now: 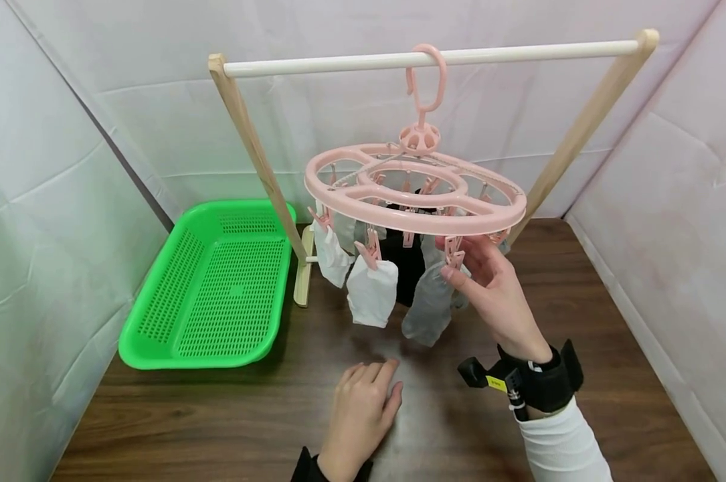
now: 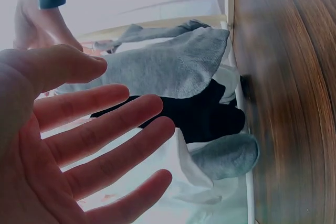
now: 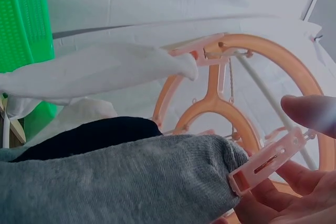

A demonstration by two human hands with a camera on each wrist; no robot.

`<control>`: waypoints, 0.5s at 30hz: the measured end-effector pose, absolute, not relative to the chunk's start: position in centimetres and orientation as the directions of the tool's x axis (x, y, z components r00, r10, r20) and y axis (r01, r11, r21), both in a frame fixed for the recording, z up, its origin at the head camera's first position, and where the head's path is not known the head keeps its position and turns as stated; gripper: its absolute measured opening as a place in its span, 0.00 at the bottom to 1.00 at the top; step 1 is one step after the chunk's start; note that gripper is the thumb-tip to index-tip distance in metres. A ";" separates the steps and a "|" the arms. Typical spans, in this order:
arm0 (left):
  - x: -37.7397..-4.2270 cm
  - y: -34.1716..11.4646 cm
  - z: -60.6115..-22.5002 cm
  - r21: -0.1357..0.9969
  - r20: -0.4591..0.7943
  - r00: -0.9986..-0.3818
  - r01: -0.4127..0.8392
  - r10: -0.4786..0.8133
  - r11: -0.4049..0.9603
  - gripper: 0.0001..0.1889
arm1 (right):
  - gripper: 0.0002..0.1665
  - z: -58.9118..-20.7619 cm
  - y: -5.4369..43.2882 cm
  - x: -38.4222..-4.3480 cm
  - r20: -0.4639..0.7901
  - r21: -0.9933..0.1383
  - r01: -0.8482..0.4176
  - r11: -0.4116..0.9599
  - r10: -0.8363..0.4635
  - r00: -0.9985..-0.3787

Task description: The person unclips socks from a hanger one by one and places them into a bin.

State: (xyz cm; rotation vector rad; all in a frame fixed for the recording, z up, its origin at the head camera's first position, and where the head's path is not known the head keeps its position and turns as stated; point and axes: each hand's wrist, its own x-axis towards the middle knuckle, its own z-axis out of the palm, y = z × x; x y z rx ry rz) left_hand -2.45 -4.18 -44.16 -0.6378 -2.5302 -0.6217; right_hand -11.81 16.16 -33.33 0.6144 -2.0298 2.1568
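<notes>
A grey sock [image 1: 427, 308] hangs from a pink clip [image 3: 270, 162] on the front right of a round pink drying hanger [image 1: 363, 213]. My right hand [image 1: 498, 288] is around this clip: its fingers [image 3: 299, 177] lie behind it, and the thumb stands apart from it in the right wrist view. Below the hanger, my left hand [image 1: 363, 408] is held low over the table, fingers extended and holding nothing. A white sock [image 1: 373, 292] hangs beside the grey one, with a black sock [image 1: 407, 261] behind them.
The hanger hooks over a white rod [image 1: 338, 65] on a wooden stand [image 1: 254, 147]. Left of it, a green plastic basket [image 1: 278, 294] sits on the brown table [image 1: 218, 422]. Another white sock [image 1: 331, 254] hangs at the hanger's left side. White cloth walls [image 1: 670, 221] surround the table.
</notes>
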 end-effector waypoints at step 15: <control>-1.8 -3.0 -44.0 0.329 0.545 -0.770 0.561 0.332 0.760 0.13 | 0.24 -32.3 16.3 -11.1 0.355 -0.935 -0.349 -0.065 -0.224 -0.908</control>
